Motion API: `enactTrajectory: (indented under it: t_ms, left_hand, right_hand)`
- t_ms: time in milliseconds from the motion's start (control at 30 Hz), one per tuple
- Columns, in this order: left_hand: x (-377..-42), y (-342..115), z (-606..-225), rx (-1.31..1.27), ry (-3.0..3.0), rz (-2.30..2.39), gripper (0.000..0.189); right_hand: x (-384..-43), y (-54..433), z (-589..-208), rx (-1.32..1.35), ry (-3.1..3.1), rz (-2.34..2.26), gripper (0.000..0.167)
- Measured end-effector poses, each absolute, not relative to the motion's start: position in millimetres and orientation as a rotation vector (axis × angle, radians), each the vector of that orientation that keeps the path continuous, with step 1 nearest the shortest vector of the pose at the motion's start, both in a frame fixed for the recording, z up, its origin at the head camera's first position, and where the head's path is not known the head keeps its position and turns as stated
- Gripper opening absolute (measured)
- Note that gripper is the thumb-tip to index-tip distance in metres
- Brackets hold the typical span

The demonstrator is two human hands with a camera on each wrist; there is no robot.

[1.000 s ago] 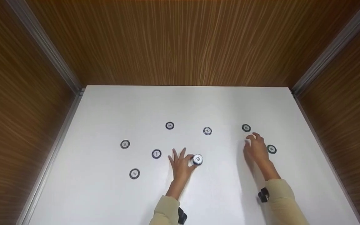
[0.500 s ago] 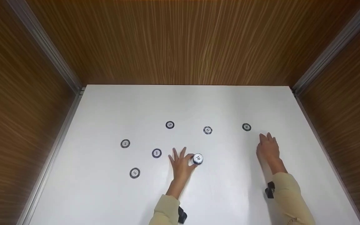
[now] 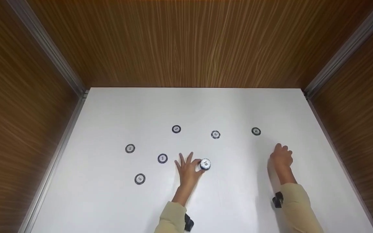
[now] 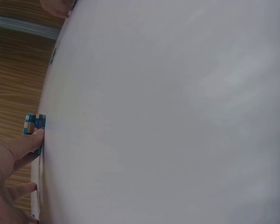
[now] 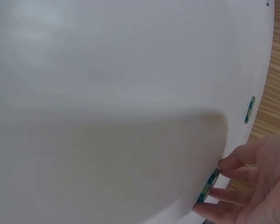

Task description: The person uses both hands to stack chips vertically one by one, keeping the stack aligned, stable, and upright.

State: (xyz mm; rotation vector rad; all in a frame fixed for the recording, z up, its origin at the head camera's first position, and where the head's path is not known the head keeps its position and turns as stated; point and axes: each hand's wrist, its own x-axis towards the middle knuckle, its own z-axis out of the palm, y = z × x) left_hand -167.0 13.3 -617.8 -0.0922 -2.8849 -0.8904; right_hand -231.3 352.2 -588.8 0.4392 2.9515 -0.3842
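Head view: white desk (image 3: 228, 200), my left hand (image 3: 187, 176) on a stack of chips (image 3: 205, 164), my right hand (image 3: 282, 158) on one green chip (image 5: 207, 187)

Wood-grain walls (image 3: 186, 45) rise behind the desk and along both its sides, with grey metal rails (image 3: 50, 48) running up the corners. My left sleeve (image 3: 172, 215), tan, comes up from the near side and leans a little to the right; my right sleeve (image 3: 298, 202), the same tan, slants in from the right and leans left. Each wrist carries a small black device (image 3: 277, 200) on its underside.

My left hand lies low, almost in line with its forearm. Thumb and index finger curve in from the left and clamp the stack, while my other three fingers fan out straight and apart. Well apart from it, my right hand is knuckles up with its fingers bent under; the right wrist view shows them pinching the green chip by opposite edges. That chip looks tilted, and I cannot tell whether it touches the desk.

The stack stands upright, a "10" on top. Six loose chips (image 3: 162, 158) lie flat and separate: four to the stack's left, one beyond it, one beyond my right hand.
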Motion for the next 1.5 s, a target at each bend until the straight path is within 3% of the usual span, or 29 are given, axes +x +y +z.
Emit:
enactTrajectory:
  t_ms: [267, 633, 767, 1000, 1500]
  left_hand:
    - [-168, 12, -619, -0.094, -2.881, -0.886, 0.040]
    - [-167, 13, -617, -0.092, -2.895, -0.864, 0.041]
    - [-168, 13, -617, -0.090, -2.895, -0.866, 0.041]
    - [-169, 13, -618, -0.096, -2.889, -0.872, 0.039]
    - [-166, 13, -615, -0.085, -2.880, -0.928, 0.040]
  right_hand:
    - [-222, 352, -593, 0.367, 3.129, -0.340, 0.018]
    - [-216, 342, -592, 0.381, 3.186, -0.587, 0.018]
    - [-215, 333, -588, 0.295, 3.209, -0.735, 0.023]
    - [-211, 311, -581, 0.092, 3.179, -0.804, 0.016]
    - [-202, 272, -576, -0.075, 3.073, -0.803, 0.017]
